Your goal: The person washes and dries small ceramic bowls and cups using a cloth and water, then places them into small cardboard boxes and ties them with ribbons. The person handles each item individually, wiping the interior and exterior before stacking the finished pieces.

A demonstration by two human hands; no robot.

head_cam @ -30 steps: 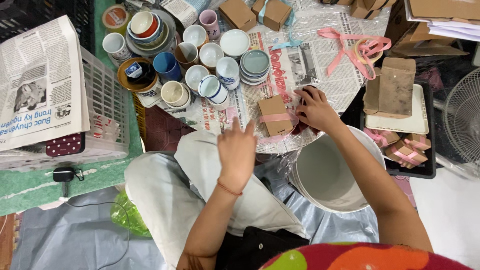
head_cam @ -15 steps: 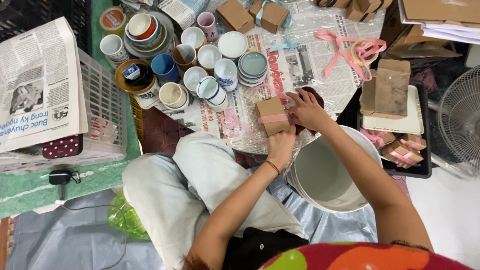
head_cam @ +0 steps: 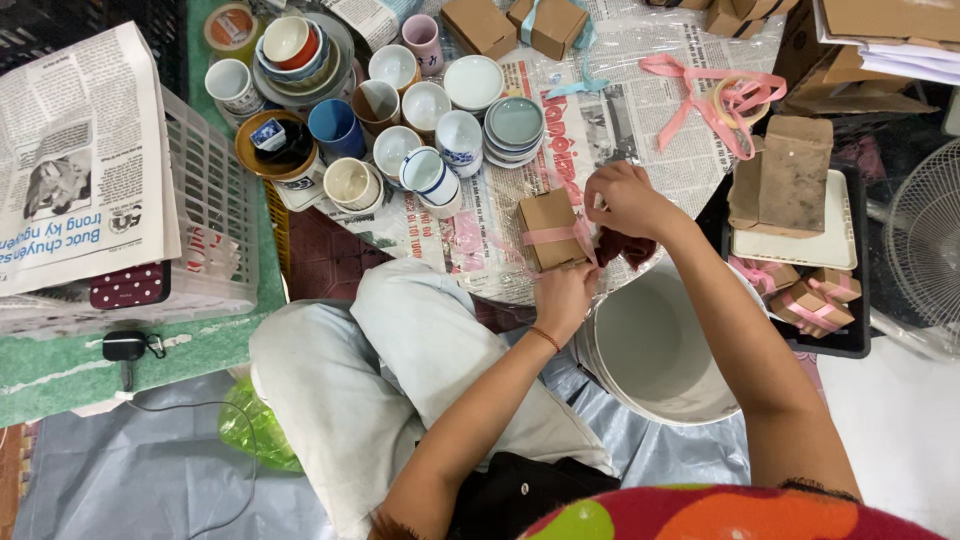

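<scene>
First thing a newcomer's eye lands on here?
Probably the small brown box banded with pink ribbon, mid-frame on the newspaper-covered table, with the left hand at its near edge and the right hand beside it at the ribbon. Next, the crowd of ceramic cups and bowls at upper left, then the white bucket below the hands.

Bare arms, no sleeves showing. Thin reddish bracelet (head_cam: 545, 338) on the left wrist, light grey-white trousers (head_cam: 400, 370), and a bright top (head_cam: 720, 515) in red with green and orange patches.
</scene>
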